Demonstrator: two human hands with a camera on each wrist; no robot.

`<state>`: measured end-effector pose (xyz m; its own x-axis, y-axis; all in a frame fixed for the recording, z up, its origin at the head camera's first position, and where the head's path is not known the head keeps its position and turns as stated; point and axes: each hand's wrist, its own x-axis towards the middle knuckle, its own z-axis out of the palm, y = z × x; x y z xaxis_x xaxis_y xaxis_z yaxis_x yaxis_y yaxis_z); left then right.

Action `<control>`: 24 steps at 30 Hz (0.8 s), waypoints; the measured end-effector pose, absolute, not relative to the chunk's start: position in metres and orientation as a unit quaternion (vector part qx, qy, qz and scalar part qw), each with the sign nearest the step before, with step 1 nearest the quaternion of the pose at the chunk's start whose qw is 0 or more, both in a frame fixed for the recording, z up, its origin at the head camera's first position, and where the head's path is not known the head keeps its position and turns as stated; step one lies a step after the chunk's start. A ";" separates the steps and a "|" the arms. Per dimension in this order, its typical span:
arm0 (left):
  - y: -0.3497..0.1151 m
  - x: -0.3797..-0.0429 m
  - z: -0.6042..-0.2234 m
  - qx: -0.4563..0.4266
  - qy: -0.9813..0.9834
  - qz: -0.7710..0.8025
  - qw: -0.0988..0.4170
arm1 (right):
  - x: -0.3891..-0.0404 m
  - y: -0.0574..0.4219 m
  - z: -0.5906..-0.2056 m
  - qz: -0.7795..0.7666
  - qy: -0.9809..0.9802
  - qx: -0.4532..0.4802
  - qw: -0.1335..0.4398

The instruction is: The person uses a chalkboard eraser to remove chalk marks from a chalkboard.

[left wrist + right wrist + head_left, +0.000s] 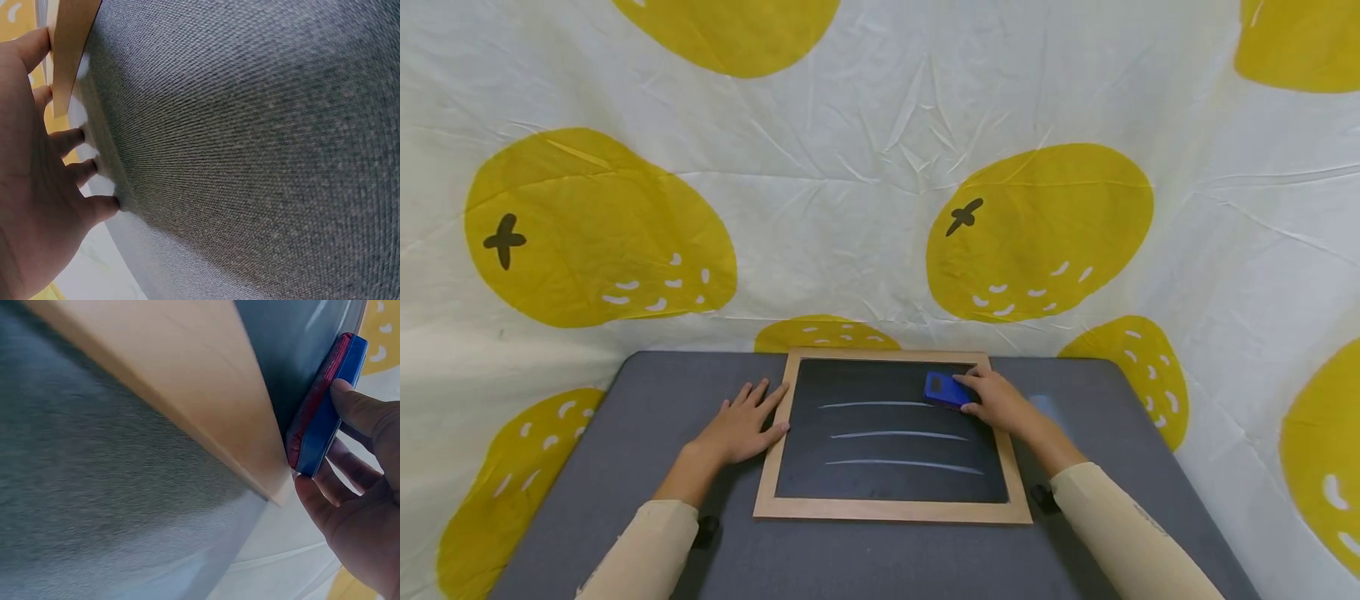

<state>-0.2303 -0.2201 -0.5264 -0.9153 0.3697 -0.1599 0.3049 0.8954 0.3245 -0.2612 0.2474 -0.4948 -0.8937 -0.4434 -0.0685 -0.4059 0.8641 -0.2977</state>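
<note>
A chalkboard in a light wooden frame lies on the grey table, with three long pale chalk lines across it. My right hand grips a blue chalkboard eraser at the upper right of the board, over the right end of the top line. In the right wrist view the eraser shows its red felt side toward the black surface, with thumb and fingers on its blue body. At the frame's left edge my left hand lies with fingers spread, thumb and index fingertip touching the wood.
The grey cloth-covered table extends around the board. Behind it hangs a white curtain with large yellow fruit prints. A faint pale smudge marks the table to the right of the board. Each wrist wears a dark strap.
</note>
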 end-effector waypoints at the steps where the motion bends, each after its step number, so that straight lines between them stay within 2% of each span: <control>1: -0.220 -0.230 -0.527 0.174 0.967 0.149 0.110 | -0.258 0.247 -0.495 -0.139 0.963 -0.221 0.067; 11: -0.221 -0.231 -0.529 0.175 0.967 0.148 0.108 | -0.233 0.251 -0.494 -0.140 0.956 -0.252 0.052; 24: -0.225 -0.232 -0.536 0.191 0.963 0.160 0.101 | -0.232 0.245 -0.496 -0.142 0.954 -0.261 0.041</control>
